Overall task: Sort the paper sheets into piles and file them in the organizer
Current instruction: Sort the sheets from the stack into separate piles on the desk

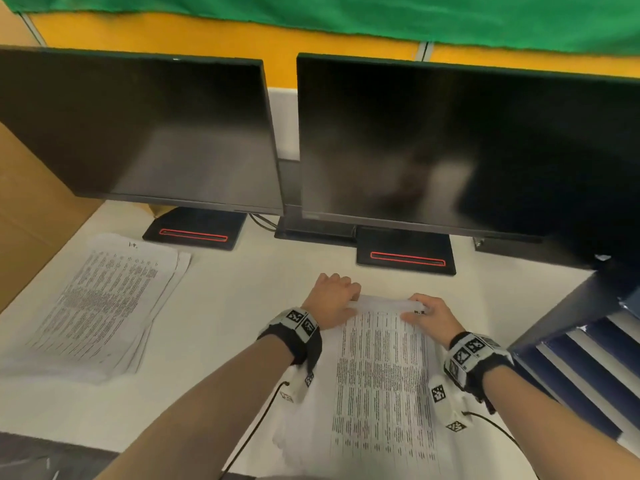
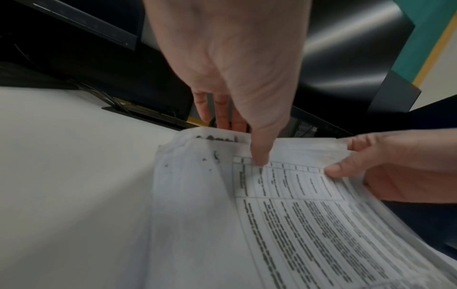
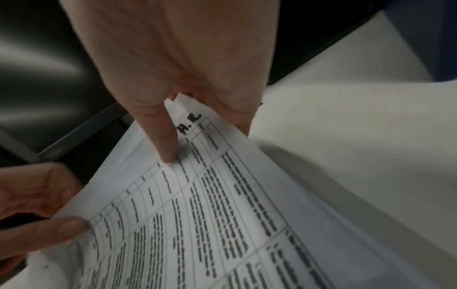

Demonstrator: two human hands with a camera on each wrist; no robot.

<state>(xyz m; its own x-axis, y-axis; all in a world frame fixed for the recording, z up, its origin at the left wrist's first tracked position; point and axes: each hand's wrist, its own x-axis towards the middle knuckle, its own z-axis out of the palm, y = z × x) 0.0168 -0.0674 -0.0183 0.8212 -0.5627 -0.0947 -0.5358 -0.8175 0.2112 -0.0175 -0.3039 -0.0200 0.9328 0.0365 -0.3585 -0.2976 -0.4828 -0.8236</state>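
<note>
Head view bright, edges warped; wrist views dim, motion-blurred; monitors (image 1: pixel 450 143) show glare.

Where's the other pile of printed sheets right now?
In the head view, the second pile of printed white paper sheets lies on the white desk, left, before the left black monitor.

Head view high over the desk (image 1: pixel 221 306) — both wrist views close on shared sheets (image 2: pixel 284 195).

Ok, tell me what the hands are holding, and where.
Both hands, left and right, pinch the printed sheets at their far top edge, one near each corner.
</note>
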